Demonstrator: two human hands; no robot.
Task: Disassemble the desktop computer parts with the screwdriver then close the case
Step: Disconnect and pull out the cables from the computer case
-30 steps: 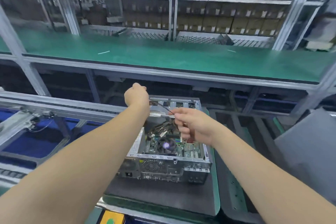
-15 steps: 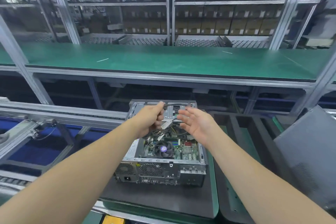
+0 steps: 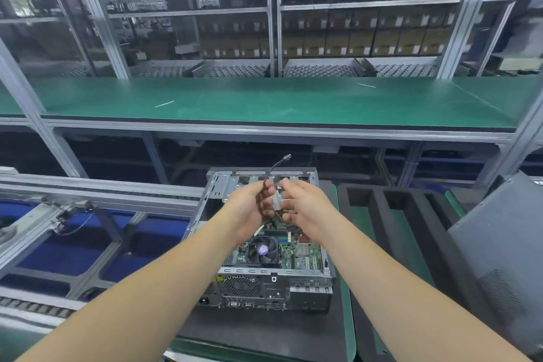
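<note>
We have both hands raised together over the far half of the open case (image 3: 273, 273), which sits on a dark mat (image 3: 264, 332) on the near bench. Our left hand (image 3: 249, 206) has its fingers curled round a thin black cable (image 3: 271, 170), whose free plug end arcs up and away toward the far side. Our right hand (image 3: 305, 206) faces it, fingers bent in to pinch a small silvery part (image 3: 276, 201) at the cable's lower end; what that part is we cannot tell. Below, the board (image 3: 299, 247) and its fan (image 3: 262, 250) are still seated in the case. No screwdriver shows anywhere. We judge this to be the step of freeing a cabled component, with much of the stripping still ahead. Next we would need to carry the piece clear of the case without snagging the dangling plug, perhaps to the foam tray (image 3: 382, 214) on the right. The grey panel (image 3: 499, 258) leaning at the far right looks like the cover for closing later.
</note>
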